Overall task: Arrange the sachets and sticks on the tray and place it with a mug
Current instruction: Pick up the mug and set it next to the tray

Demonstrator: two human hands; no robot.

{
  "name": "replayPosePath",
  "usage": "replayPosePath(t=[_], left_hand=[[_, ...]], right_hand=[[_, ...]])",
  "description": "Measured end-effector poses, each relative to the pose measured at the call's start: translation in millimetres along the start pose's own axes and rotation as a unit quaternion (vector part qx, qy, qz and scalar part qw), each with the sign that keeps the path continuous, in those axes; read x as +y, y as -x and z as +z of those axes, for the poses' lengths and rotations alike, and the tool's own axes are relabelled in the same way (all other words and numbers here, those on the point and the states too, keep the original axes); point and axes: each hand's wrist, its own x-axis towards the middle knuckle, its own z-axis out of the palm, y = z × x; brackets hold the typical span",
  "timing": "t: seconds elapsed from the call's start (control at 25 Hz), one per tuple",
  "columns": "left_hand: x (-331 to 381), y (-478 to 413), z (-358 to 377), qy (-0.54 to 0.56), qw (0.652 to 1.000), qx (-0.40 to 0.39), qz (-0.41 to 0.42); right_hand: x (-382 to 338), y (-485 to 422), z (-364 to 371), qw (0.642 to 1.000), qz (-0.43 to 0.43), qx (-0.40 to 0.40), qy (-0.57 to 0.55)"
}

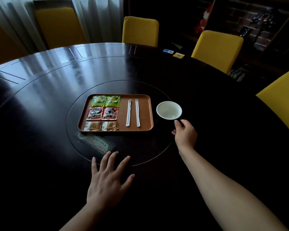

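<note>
In the head view, a brown tray [147,114] is seen on the inner disc of a dark round table [40,97]. On the tray's left part six sachets are laid in three rows of two: green sachets [106,101] farthest from the hands, red sachets [102,113] in the middle, tan sachets [101,126] nearest. On the tray's right part two white sticks [132,112] are laid side by side, running away from the viewer, apart from each other and from the sachets.

The right hand [185,135] is held just short of a white mug [169,110]; its fingers are loosely curled and parted, and nothing is gripped. The thumb tip [177,123] is close under the mug's near rim, though contact cannot be told. The mug stands just beyond this hand and immediately right of the tray; it is seen from above with nothing visible inside.

The left hand [107,179] is laid flat, palm down, fingers spread, nothing held. The tray lies beyond its fingertips, well apart. A clear wrapper [95,144] with print lies between this hand and the tray's near edge.

Yellow chairs [140,30] are ranged around the table's far side.
</note>
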Motion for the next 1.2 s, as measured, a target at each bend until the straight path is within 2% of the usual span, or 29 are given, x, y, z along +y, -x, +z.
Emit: replayPosePath(t=[0.24,0.4,0.52,0.8,1.2], left_hand=[[0.2,-0.1,-1.2,0.001,1.0,-0.005,-0.004],[1.3,-0.2,-2.0,0.005,1.0,-0.007,-0.003],[1.4,-0.6,-2.5,0.005,1.0,-0.007,-0.005],[1.0,-1.0,-3.0,0.01,1.0,-0.007,-0.001],[2.8,-0.5,-6.8,0.013,1.0,-0.003,-0.002]], right_hand=[[-0.9,1.4,-2.9,0.996,-0.016,-0.04,0.079],[3.6,-1.9,-8.5,0.983,-0.075,-0.051,0.16],[2.1,1.3,-2.3,0.978,-0.102,-0.033,0.18],[-17.0,5.0,16.7,0.976,-0.092,0.006,0.197],[-28.6,7.0,34.4,0.962,-0.139,-0.009,0.236]])
